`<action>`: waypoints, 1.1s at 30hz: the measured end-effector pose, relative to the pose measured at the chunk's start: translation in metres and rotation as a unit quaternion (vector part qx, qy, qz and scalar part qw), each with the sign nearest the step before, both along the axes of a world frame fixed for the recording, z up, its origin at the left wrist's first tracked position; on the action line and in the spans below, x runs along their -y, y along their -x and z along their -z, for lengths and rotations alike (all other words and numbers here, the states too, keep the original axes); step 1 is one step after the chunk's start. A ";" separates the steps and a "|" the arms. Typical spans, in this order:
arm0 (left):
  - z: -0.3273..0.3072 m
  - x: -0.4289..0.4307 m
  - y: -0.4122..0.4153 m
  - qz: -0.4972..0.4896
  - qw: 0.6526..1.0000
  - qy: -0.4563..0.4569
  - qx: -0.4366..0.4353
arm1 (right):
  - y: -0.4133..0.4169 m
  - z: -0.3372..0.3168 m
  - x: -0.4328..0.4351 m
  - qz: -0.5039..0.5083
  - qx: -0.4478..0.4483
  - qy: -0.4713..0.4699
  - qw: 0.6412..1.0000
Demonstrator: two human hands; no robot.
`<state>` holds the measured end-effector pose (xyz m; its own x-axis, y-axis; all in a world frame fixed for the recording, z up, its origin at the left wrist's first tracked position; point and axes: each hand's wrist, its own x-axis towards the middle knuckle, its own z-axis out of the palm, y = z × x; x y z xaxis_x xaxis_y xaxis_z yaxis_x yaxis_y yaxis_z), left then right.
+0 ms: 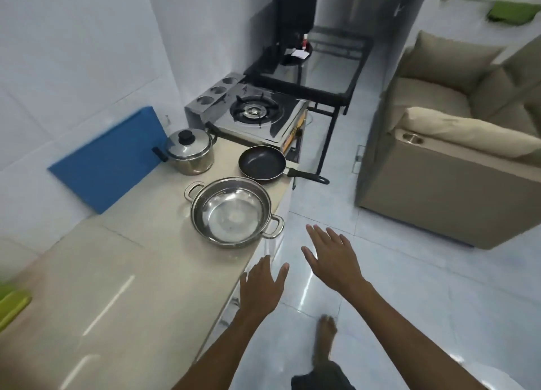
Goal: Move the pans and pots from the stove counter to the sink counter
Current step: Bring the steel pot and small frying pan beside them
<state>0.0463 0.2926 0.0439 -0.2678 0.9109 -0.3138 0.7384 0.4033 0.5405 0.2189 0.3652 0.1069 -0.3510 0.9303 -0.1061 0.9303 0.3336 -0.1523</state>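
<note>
On the beige counter (123,260) stand three pieces of cookware. A wide, empty steel pot with two handles (234,212) is nearest, close to the counter's edge. Behind it a black frying pan (262,163) lies with its handle sticking out over the edge to the right. A lidded steel pot with a black knob (188,151) sits further left by the wall. My left hand (262,287) hovers over the counter's edge just below the wide pot, fingers spread, holding nothing. Off the counter, above the floor, my right hand (332,256) is likewise spread and empty.
A single-burner gas stove (257,114) stands beyond the pans, with a black metal rack (316,76) behind it. A blue board (108,158) leans on the tiled wall. A beige sofa (456,155) fills the right side. Something green (11,304) lies at the counter's left end.
</note>
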 end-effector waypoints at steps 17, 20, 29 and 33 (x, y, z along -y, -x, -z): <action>0.032 -0.186 -0.029 -0.601 0.462 -0.063 0.649 | 0.010 0.054 -0.353 -0.178 0.033 0.076 0.980; 0.045 -0.201 -0.023 -0.638 0.415 -0.093 0.643 | 0.021 0.076 -0.395 -0.155 0.043 0.112 0.981; 0.040 -0.222 -0.028 -0.703 0.336 -0.160 0.606 | 0.045 0.115 -0.440 -0.104 -0.070 0.294 0.947; 0.038 -0.236 -0.031 -0.716 0.319 -0.182 0.593 | 0.048 0.123 -0.446 -0.063 -0.141 0.394 0.906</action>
<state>0.0776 0.5283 0.0058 -0.3796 0.1541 -0.9122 -0.8747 -0.3810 0.2997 0.1708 0.8115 -0.0157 -0.5659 0.5554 -0.6093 0.7796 0.1200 -0.6147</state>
